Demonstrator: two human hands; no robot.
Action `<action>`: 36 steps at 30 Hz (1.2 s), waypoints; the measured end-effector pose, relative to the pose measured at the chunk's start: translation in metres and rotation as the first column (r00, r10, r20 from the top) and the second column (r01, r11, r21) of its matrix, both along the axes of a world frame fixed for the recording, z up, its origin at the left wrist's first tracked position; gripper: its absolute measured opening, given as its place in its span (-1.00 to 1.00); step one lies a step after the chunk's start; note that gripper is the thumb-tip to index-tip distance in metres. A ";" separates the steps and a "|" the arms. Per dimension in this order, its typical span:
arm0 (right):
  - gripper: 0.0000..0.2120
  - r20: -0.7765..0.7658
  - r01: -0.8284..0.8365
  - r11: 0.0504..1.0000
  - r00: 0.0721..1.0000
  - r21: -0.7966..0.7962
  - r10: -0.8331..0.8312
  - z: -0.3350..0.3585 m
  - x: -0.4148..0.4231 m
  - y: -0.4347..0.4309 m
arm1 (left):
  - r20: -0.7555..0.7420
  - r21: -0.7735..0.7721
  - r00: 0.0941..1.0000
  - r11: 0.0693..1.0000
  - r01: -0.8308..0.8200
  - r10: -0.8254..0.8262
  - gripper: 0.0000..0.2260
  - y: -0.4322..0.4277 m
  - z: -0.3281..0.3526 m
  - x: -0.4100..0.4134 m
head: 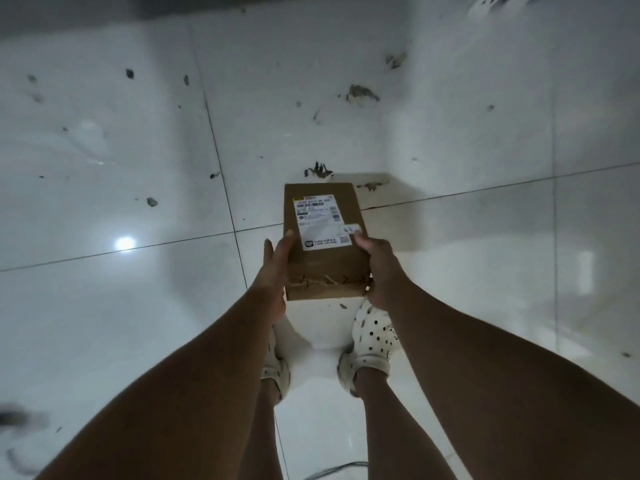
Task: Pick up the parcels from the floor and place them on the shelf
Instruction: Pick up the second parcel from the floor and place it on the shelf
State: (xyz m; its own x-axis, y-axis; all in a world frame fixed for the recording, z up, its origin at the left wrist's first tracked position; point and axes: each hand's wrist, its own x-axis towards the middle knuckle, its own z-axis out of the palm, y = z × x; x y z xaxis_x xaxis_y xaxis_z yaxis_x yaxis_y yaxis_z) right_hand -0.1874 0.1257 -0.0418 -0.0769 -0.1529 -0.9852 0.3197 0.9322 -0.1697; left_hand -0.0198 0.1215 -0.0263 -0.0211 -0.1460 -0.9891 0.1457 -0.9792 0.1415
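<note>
**Box held in both hands over a tiled floor**

While most of the frame is filled by the floor [104,202], a glossy surface of large white tiles crossed by thin dark joints, dark smudges and chips are scattered over its upper half, and a round reflection of light is seen at the middle left. Along the top edge a dark band is visible; what it belongs to cannot be told. At the upper right corner a blurred pale patterned shape is cut off by the frame.

Two bare forearms are seen running from the lower corners up toward the centre. Between them, at the centre of the frame, a brown cardboard box [323,261] is held, with its shadow thrown on the tiles above and to the right of it. The box is gripped from both sides: the left hand [275,268] is closed against its left edge, thumb laid on the top face, and the right hand [381,271] is clamped over its right edge, thumb also on top. Whether the box is touching the floor cannot be told for certain.

A white label [318,221] with barcodes is stuck on the top face, its print too small to read. Torn tape is seen across the lower end of the box.

Below the box, pale perforated clogs [370,341] are worn on both feet.
</note>
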 end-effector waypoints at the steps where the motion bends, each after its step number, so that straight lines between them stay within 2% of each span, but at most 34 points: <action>1: -0.22 0.012 -0.026 1.000 1.000 -0.005 0.026 0.023 0.000 -0.008 | -0.023 0.018 1.000 1.000 -0.020 0.020 -0.35 -0.002 0.012 0.001; 4: -0.48 0.076 -0.096 0.994 0.992 -0.047 0.099 0.059 -0.006 -0.025 | -0.081 0.083 0.996 0.996 -0.040 0.046 -0.60 -0.012 0.044 0.006; 6: -0.57 0.123 -0.138 0.989 0.982 -0.051 0.143 0.086 -0.010 -0.037 | -0.091 0.100 0.994 0.994 -0.051 0.060 -0.59 -0.025 0.070 0.010; 9: -0.57 0.157 -0.154 0.987 0.975 -0.039 0.158 0.126 -0.011 -0.056 | -0.109 0.091 0.993 0.995 -0.039 0.048 -0.55 -0.045 0.114 0.014; 12: -0.60 0.146 -0.179 0.978 0.970 -0.107 0.194 0.173 -0.011 -0.072 | -0.128 0.026 0.991 0.999 -0.027 0.030 -0.55 -0.061 0.156 0.019; 17: -0.61 0.140 -0.053 0.933 0.984 -0.357 0.109 0.251 -0.012 -0.095 | -0.159 -0.212 0.987 0.977 -0.036 0.002 -0.60 -0.081 0.239 0.009; 20: -0.60 0.124 -0.016 0.865 0.988 -0.501 0.090 0.305 -0.010 -0.105 | -0.180 -0.356 0.984 0.931 -0.076 0.011 -0.60 -0.088 0.291 0.007; 24: -0.55 0.076 -0.024 0.797 0.993 -0.603 0.087 0.377 -0.007 -0.110 | -0.202 -0.478 0.979 0.872 -0.100 0.002 -0.58 -0.096 0.361 0.007; 29: -0.76 0.057 -0.015 0.689 0.995 -0.725 0.081 0.495 -0.010 -0.113 | -0.204 -0.632 0.977 0.771 -0.079 -0.067 -0.46 -0.098 0.472 0.007; 31: -0.79 0.054 -0.005 0.633 0.996 -0.774 0.073 0.547 -0.009 -0.113 | -0.200 -0.700 0.974 0.712 -0.063 -0.110 -0.46 -0.103 0.522 0.011; 33: -0.77 0.053 0.013 0.570 0.997 -0.822 0.054 0.595 -0.006 -0.112 | -0.160 -0.775 0.972 0.632 -0.015 -0.173 -0.48 -0.109 0.571 0.015; 36: -0.56 0.027 0.017 0.465 1.000 -0.885 0.015 0.666 0.002 -0.107 | -0.110 -0.868 0.967 0.496 0.019 -0.229 -0.36 -0.117 0.644 0.029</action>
State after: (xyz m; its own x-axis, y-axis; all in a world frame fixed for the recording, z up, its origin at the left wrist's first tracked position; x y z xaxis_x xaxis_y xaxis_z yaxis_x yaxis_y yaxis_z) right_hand -0.1851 0.0187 0.6239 -0.0539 -0.9443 -0.3245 0.3399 0.2882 -0.8952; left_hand 0.0087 0.0043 0.6182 -0.2740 -0.8960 -0.3494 0.1582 -0.4004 0.9026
